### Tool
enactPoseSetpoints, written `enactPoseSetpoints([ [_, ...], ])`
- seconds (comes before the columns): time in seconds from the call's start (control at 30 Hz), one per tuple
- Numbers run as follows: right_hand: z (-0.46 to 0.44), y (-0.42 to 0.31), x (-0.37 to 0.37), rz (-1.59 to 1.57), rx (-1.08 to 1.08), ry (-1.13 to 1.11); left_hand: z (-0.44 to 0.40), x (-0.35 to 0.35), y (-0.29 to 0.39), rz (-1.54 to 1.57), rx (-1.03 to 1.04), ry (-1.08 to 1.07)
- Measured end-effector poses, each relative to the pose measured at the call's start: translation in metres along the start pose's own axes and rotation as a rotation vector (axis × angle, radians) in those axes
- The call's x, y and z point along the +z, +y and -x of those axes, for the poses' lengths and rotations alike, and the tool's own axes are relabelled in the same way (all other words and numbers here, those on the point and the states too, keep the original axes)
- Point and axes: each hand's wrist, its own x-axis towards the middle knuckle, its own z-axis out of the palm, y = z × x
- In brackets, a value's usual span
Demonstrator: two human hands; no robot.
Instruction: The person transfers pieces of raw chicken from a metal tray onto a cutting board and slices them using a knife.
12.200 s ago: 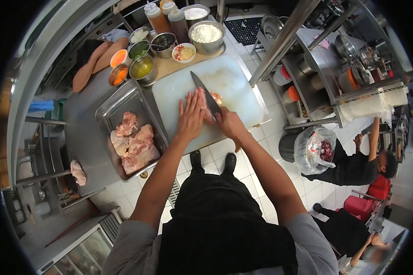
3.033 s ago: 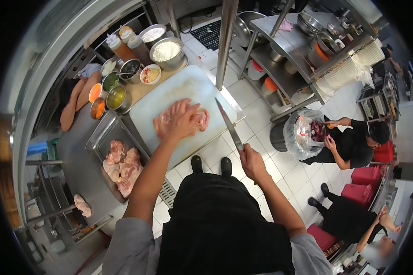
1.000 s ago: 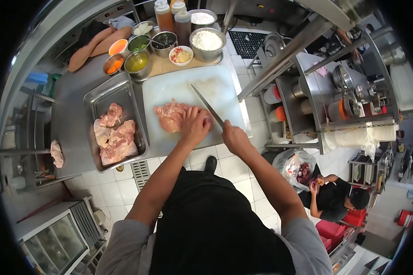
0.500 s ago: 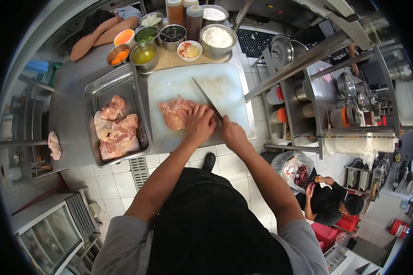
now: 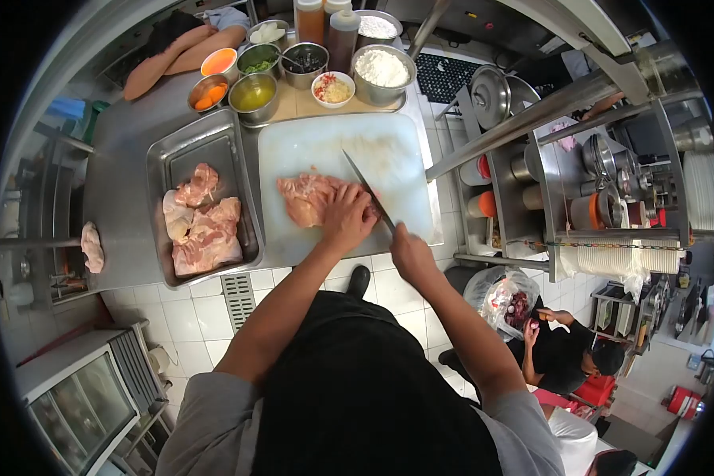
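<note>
A piece of raw chicken [image 5: 301, 198] lies on the white cutting board [image 5: 293, 143]. My left hand [image 5: 347, 214] presses down on its right end, fingers bent and drawn together over the meat. In my right hand [image 5: 410, 250] is the handle of a kitchen knife [image 5: 366, 187], fingers wrapped round it. The blade slants up and to the left across the board, right beside my left fingertips, at the chicken's right edge. What lies under my left fingers is hidden.
Left of the board, a metal tray [image 5: 157, 170] holds more raw chicken. Behind it stand bowls, a metal pot of white powder [image 5: 381, 67] and sauce bottles [image 5: 343, 40]. Another chicken piece [image 5: 92, 247] lies at the table's left edge. A co-worker [image 5: 563, 349] is at lower right.
The knife and my right hand have moved slightly right and toward me. My left hand stays on the chicken. Another person has come into view at the lower right.
</note>
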Motion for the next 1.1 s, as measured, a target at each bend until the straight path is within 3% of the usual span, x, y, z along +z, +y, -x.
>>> enactPoseSetpoints([
  [0.13, -0.056, -0.007, -0.009, -0.064, -0.039, -0.029, 0.001, 0.002, 0.002, 0.022, 0.000, 0.068],
  [0.37, 0.007, -0.004, -0.029, -0.006, -0.080, -0.051, 0.004, 0.000, -0.001, 0.088, 0.015, 0.074],
  [0.7, 0.063, 0.012, -0.035, 0.087, 0.047, -0.129, 0.003, -0.001, 0.002, 0.031, -0.020, 0.052],
  [0.83, 0.001, 0.018, 0.001, -0.005, -0.113, -0.005, 0.003, 0.002, 0.003, -0.004, -0.020, 0.084],
  [0.9, -0.045, 0.000, -0.004, -0.068, -0.082, -0.030, 0.004, 0.001, 0.004, 0.025, -0.030, 0.084],
  [1.1, -0.034, -0.009, -0.033, -0.111, -0.041, -0.030, 0.003, 0.003, -0.006, 0.113, -0.025, 0.116],
])
